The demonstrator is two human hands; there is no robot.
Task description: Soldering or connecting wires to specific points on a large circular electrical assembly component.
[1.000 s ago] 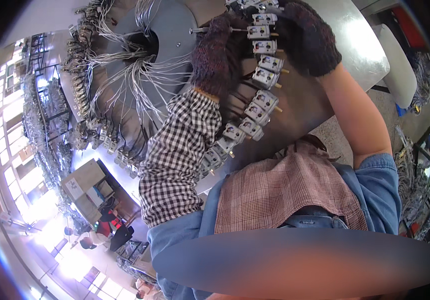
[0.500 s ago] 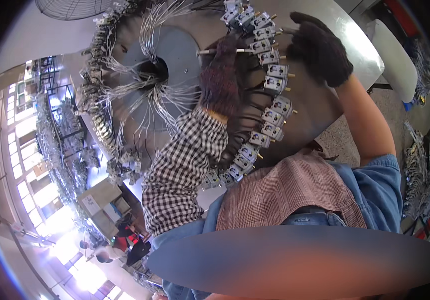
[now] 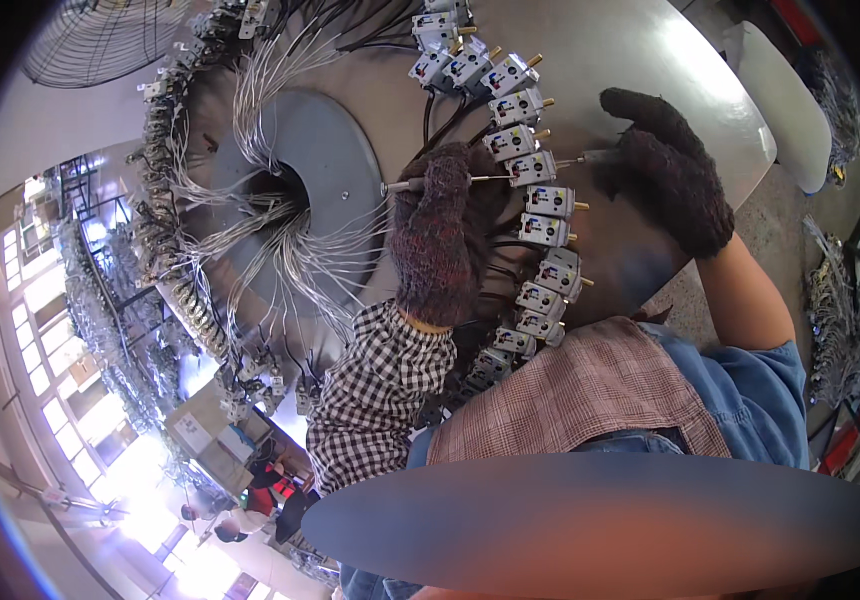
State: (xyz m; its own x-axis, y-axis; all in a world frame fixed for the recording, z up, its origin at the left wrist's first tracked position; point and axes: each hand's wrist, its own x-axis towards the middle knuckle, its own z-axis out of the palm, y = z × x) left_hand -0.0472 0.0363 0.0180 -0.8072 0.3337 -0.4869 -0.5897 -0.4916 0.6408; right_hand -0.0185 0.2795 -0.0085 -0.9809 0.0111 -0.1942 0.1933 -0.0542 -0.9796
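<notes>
My left hand, in a dark knitted glove, is closed around a slim metal screwdriver. Its thin blade reaches the inner side of a small boxy thermostat-like unit in the curved row. On that unit's outer side, a narrow tool with a pale tip sticks out of my gloved right hand, the tip close to the unit's brass stem. The right fingers curl around the tool and hide most of it. Neighbouring units have white faces, brass stems and dark leads.
The row rings a round metal turntable with a grey hub disc. Silvery thin tubes spread from the hub's hole. A wire-guarded fan stands at the far left, a white chair back at right. People sit at lower left.
The screwdriver has gone from one unit to its neighbour nearer me. My right hand has come nearer me too, its tool now beside that unit's stem. The whole view has shifted.
</notes>
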